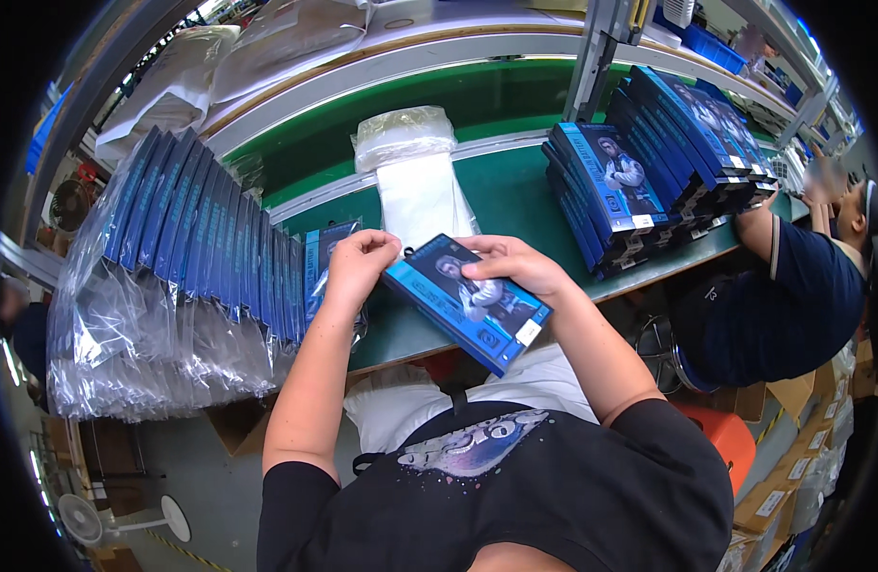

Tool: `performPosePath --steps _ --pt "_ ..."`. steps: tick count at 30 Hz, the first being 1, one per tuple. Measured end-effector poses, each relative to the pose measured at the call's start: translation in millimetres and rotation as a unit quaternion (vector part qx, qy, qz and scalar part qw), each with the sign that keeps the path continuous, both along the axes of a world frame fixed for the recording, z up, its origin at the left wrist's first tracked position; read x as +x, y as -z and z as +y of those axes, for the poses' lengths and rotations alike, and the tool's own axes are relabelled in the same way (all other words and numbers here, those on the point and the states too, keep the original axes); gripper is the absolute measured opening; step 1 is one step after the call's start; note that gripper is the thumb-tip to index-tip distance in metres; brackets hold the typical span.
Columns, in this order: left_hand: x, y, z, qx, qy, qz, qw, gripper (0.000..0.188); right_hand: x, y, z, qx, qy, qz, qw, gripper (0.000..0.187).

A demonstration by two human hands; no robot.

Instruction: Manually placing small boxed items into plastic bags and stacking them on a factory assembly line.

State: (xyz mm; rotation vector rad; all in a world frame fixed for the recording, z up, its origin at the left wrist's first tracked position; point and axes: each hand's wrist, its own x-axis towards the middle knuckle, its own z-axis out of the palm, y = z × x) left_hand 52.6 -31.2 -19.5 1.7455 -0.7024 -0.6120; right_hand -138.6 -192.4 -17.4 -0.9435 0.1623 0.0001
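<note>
My right hand point(517, 267) grips a flat blue box point(468, 303) with a printed picture of a person, thumb on its front. The box is tilted above the near edge of the green table, in front of me. My left hand point(359, 265) is closed in a pinch beside the box's upper left corner; what its fingertips hold, if anything, is hidden. Just beyond both hands lies a pile of clear plastic bags point(422, 202). To the left, a long row of blue boxes in clear bags point(191, 224) leans over, loose plastic hanging at the near side.
Stacks of blue boxes point(606, 181) without bags stand on the right of the green table point(515, 172). A co-worker in a dark shirt point(792, 296) sits further right. A metal post point(594, 71) rises behind the stacks. White plastic sacks point(296, 48) lie on the shelf above.
</note>
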Motion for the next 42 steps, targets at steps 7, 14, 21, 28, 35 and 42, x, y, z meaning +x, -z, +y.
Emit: performPosePath --steps 7,14,21,28,35,42 --pt "0.3 -3.2 3.5 0.033 0.032 -0.014 0.999 0.014 -5.7 6.4 11.7 -0.067 0.118 0.007 0.991 0.054" --pt "-30.0 -17.7 8.4 0.027 0.032 -0.262 0.964 0.023 -0.7 26.4 38.5 -0.222 0.228 -0.012 0.948 0.059" --pt "-48.1 -27.8 26.2 -0.070 0.058 -0.101 0.991 0.033 -4.8 13.5 31.6 -0.084 0.275 0.044 0.957 0.021" --pt "-66.9 -20.5 14.4 -0.187 -0.030 0.351 0.917 0.034 -14.4 -7.6 49.3 -0.290 0.137 0.084 0.943 0.029" --pt "-57.2 -13.1 18.1 -0.244 -0.048 0.440 0.863 0.030 -34.5 -24.1 40.4 -0.458 0.070 -0.019 0.886 0.110" --pt "-109.8 -35.7 39.2 -0.184 0.226 0.368 0.883 0.042 -40.5 -53.1 54.2 -0.497 0.463 -0.297 0.671 0.021"
